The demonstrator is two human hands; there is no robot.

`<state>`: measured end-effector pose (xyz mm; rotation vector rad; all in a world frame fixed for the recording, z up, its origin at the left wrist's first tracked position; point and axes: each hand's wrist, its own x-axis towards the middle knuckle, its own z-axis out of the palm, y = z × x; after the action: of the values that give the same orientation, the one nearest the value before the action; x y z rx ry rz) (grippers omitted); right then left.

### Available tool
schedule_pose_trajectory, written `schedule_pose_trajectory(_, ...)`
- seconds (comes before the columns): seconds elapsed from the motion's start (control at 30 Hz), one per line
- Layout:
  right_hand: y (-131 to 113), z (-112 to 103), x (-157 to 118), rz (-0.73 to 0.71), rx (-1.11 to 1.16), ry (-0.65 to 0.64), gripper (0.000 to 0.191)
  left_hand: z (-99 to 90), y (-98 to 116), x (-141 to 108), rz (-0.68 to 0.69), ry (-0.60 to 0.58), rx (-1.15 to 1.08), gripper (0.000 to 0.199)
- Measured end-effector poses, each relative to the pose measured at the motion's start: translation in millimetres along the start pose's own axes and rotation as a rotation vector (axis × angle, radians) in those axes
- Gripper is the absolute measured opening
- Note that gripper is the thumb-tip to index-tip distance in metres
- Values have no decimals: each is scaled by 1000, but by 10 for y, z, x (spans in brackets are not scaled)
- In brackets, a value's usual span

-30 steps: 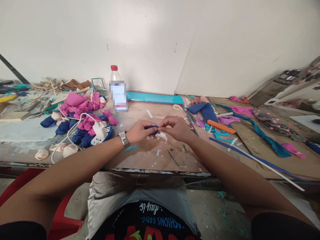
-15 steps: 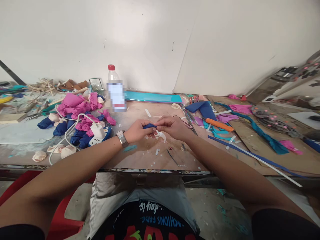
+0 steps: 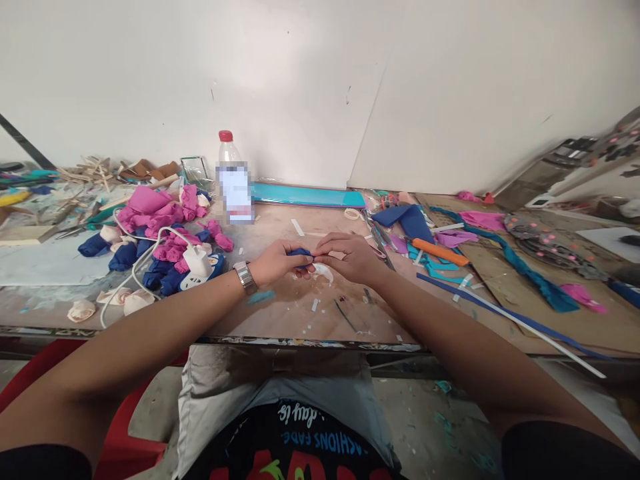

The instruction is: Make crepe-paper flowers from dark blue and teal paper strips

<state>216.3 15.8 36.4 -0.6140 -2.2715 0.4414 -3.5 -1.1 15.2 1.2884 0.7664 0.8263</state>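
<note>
Grips at the centre of the frame a small, rolled, dark-blue bundle of paper or cloth [image 3: 299,253] in the left hand [image 3: 275,263], with thumb laid along the near side and fingers curled beneath. Pinches its right end between thumb and fingertips of the right hand [image 3: 347,257]; cannot tell how firmly, with so much covered by fingers. Lies between the two hands, long axis running left to right across the frame, deeper in the left hand and so nearer to it; meets the right hand only at the tip. Shows a curved white scrap [image 3: 324,272] under the right fingers, on the brown wooden tabletop [image 3: 295,313]. Holds, well apart at left of frame, a heap of crumpled pink and blue rosettes [image 3: 150,200] beside a blue-and-white power strip [image 3: 190,281]; at right of frame, an orange-handled tool [image 3: 440,251].
</note>
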Motion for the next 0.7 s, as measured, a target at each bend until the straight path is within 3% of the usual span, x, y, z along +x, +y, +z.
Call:
schedule_pose_trajectory(0.13, -8, 28, -10, 68, 21, 99, 20, 12, 42, -24, 65, -4, 153, 37)
schedule_pose_trajectory(0.3, 19, 44, -12, 144, 87, 187, 15, 61, 36, -33, 308, 138, 255, 53)
schedule_pose_trajectory(0.37, 30, 60, -16, 166, 121, 192, 16, 70, 22, -24, 361, 162, 246, 51)
schedule_pose_trajectory(0.7, 41, 127, -30, 226, 159, 229, 20, 103, 30, -23, 434, 213, 209, 46)
